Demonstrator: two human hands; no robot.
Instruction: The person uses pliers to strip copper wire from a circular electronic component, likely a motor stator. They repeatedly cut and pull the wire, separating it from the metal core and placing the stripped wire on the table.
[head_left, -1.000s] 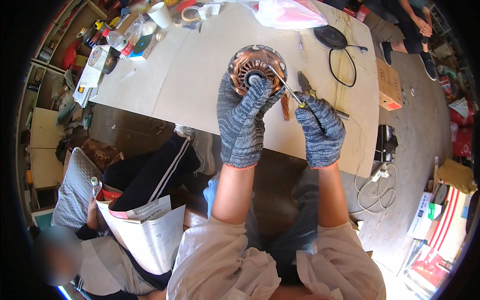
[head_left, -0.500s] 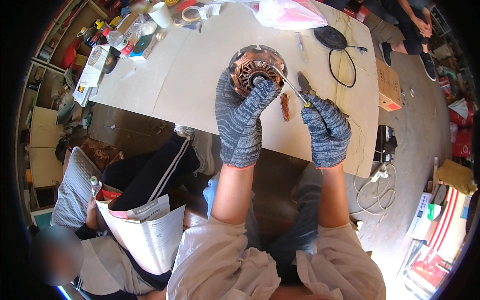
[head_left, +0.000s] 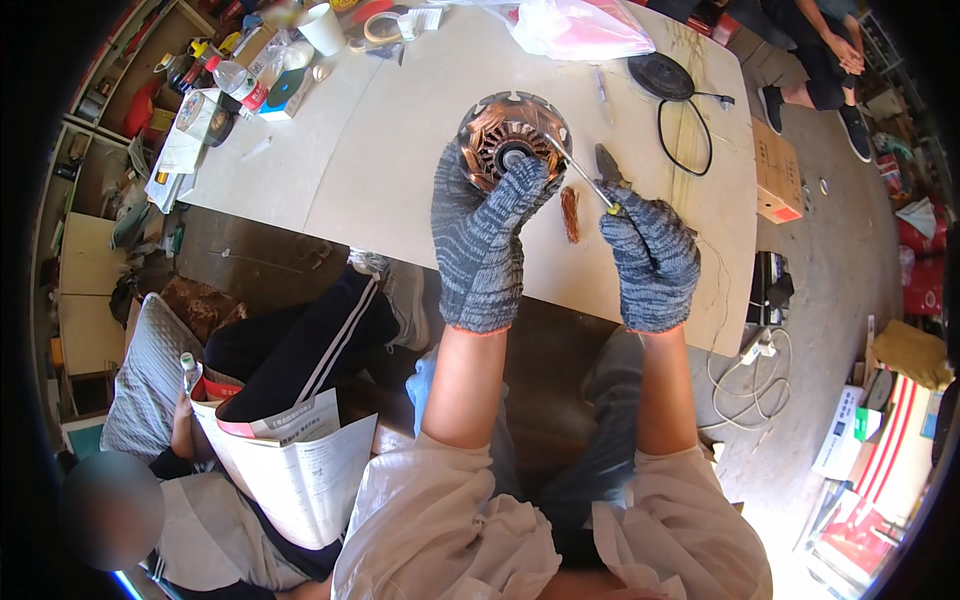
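Note:
My left hand (head_left: 478,240), in a grey striped knit glove, is closed around a motor armature (head_left: 487,125) with copper windings. Its thumb lies beside the round hub at the centre, and the toothed rim faces up. In my right hand (head_left: 655,255), gloved alike, is a screwdriver (head_left: 580,172); its thin metal shaft points up and left, with the tip against the windings at the right side of the armature. Just past the right fingers, dark-jawed pliers (head_left: 606,164) show, their handles partly hidden by the hand. A bundle of copper wire (head_left: 570,215) lies on the table between my hands.
Bottles (head_left: 236,82), a small box (head_left: 287,95), a white cup (head_left: 321,30) and tape rolls (head_left: 382,28) crowd the table's far left. A plastic bag (head_left: 580,28) and black disc with cable (head_left: 661,76) lie farther back. One person sits at left with papers (head_left: 300,490); another sits far right.
The armature is tilted slightly in my left hand, and the thumb has shifted a little. My right hand has moved slightly up and left with the screwdriver.

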